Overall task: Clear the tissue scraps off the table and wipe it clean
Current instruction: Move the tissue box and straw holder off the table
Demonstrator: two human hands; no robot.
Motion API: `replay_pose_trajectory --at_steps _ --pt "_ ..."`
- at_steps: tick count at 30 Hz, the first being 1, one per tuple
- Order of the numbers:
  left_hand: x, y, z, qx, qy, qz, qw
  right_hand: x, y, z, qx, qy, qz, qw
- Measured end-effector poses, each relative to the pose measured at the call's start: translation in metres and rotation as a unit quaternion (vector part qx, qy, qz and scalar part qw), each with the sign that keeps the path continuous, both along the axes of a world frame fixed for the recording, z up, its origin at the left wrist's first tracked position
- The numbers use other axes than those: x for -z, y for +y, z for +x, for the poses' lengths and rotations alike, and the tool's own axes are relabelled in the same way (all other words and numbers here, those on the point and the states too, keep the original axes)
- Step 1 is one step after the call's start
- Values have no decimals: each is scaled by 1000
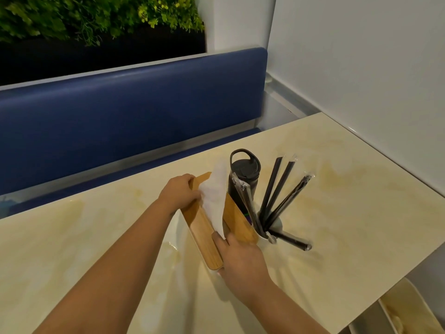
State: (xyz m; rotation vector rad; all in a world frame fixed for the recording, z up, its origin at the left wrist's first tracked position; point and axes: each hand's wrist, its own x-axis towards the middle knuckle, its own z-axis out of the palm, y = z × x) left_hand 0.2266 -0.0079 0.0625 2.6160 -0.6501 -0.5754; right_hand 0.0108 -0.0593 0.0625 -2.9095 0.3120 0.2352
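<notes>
Cream marble-look table (337,189) by a blue booth; left hand (179,192) grips the wooden tissue box (204,237), right hand (237,257) pinches a tissue (214,196) sticking out. Looks like grabbing a wipe; next, pull it free and start wiping.

black bottle (243,179), wrapped straws (277,191), blue bench (125,116)

Both hands, left (179,192) & right (240,257), grip wooden tissue box (204,237) w/ white tissue (215,198) sticking out, on table (361,213).
</notes>
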Motion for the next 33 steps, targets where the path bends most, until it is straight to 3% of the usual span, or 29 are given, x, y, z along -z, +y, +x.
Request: replay_pose_trajectory --at_steps 8,20,26,33 --pt "-16 21 15 -5 -8 0 1000 -14 13 22 -50 49 -9 997" --pt "-76 109 69 -154 -42 -33 987 -73 45 103 -158 -41 -63 985" --pt "-97 143 84 -235 -35 -86 968 -117 39 147 -190 52 -17 980" --pt "-111 132 89 -275 -43 -157 948 -154 3 179 -230 75 -116 963"
